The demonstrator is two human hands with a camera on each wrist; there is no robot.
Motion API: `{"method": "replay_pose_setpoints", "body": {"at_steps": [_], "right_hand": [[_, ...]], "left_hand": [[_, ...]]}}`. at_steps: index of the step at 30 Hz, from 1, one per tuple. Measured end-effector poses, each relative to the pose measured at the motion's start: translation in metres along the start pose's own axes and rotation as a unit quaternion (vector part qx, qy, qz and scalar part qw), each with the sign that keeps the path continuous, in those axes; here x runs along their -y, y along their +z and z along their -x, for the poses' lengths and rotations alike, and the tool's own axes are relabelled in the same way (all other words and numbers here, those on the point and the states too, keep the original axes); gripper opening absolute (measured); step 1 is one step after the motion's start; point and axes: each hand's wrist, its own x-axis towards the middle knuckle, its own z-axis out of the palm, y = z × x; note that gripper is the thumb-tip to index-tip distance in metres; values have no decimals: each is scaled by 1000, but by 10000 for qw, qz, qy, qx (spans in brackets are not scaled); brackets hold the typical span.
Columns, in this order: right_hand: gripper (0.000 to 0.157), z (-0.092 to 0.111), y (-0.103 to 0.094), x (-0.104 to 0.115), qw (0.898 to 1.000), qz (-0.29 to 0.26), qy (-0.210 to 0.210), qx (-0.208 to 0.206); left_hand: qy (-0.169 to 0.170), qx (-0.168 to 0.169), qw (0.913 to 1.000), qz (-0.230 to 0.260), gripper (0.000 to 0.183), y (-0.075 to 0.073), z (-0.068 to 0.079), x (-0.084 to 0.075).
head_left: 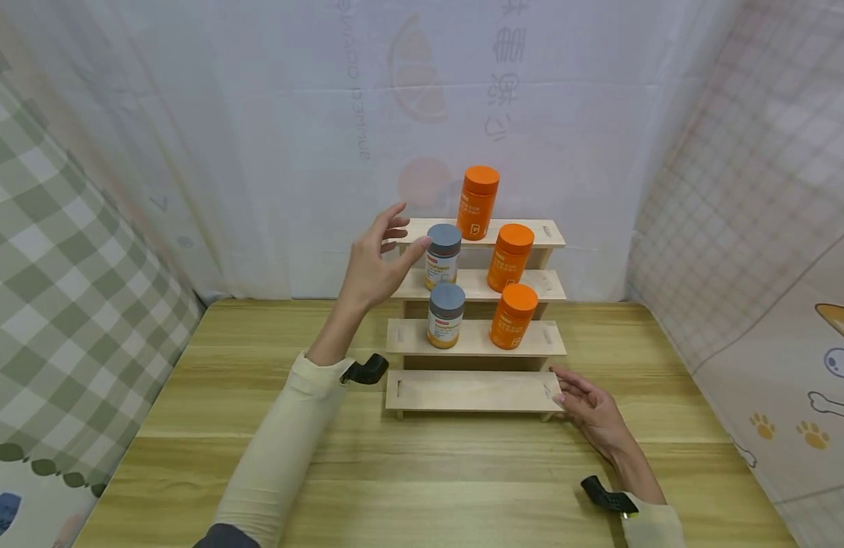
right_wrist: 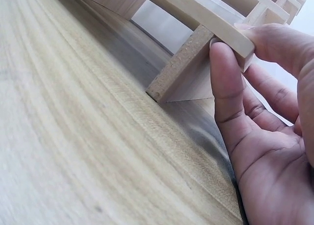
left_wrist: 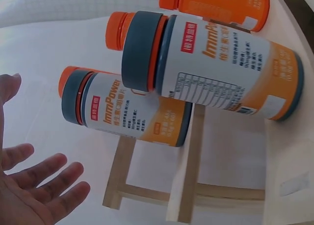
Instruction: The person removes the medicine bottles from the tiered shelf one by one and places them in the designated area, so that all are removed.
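Note:
A stepped wooden rack (head_left: 471, 391) stands on the table, its lowest step bare. My right hand (head_left: 594, 412) pinches the right end of that step between thumb and finger; the right wrist view has the board's corner (right_wrist: 239, 46) in this grip. My left hand (head_left: 375, 268), fingers spread and holding nothing, hovers left of the upper steps. Its thumb tip overlaps the lid of a grey-lidded supplement bottle (head_left: 441, 268) in the head view, while the left wrist view shows a gap. A second grey-lidded bottle (head_left: 445, 329) stands one step lower.
Orange bottles stand on the rack: one on the top step (head_left: 478, 207) and two on the right of the middle steps (head_left: 509, 266). A white printed curtain (head_left: 257, 152) hangs behind, with checked cloths at both sides. The wooden table (head_left: 422, 487) extends in front.

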Motion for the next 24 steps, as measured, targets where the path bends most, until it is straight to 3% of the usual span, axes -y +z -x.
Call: {"method": "replay_pose_setpoints", "body": {"at_steps": [16, 24], "right_hand": [[50, -1, 0, 3, 9998, -75, 173, -42], [50, 0, 1, 4, 9998, -30, 212, -42]], "left_hand": [[46, 224, 9996, -182, 73, 8, -35, -13], [-80, 576, 9982, -144, 77, 17, -53, -22]]}}
